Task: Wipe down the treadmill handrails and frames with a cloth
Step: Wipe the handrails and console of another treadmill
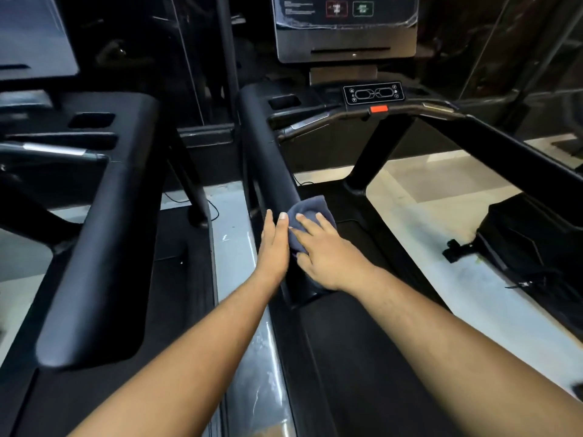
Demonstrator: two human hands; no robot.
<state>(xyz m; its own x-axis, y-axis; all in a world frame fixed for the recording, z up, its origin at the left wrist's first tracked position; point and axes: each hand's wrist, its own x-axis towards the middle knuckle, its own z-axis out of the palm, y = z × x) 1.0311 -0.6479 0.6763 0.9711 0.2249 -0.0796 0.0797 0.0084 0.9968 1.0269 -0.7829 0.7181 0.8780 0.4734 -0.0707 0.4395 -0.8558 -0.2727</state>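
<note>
Handrail: cloth under right hand.

Gym: two black treadmills side by side, console screen far centre, second treadmill's handrail left, glass walls behind.

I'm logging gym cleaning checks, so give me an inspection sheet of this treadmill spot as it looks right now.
Surface: black left handrail, cloth on its near end.
Job's things: grey cloth draped over the rail.
Clutter: black bag on the floor at right.
Grippers: right hand flat, pressing the cloth; left hand straight-fingered against the rail's side, thumb at the cloth's edge.
Cables: thin black cord on the floor between treadmills.
Surroundings: console ahead, orange stop key, second treadmill at left.
</note>
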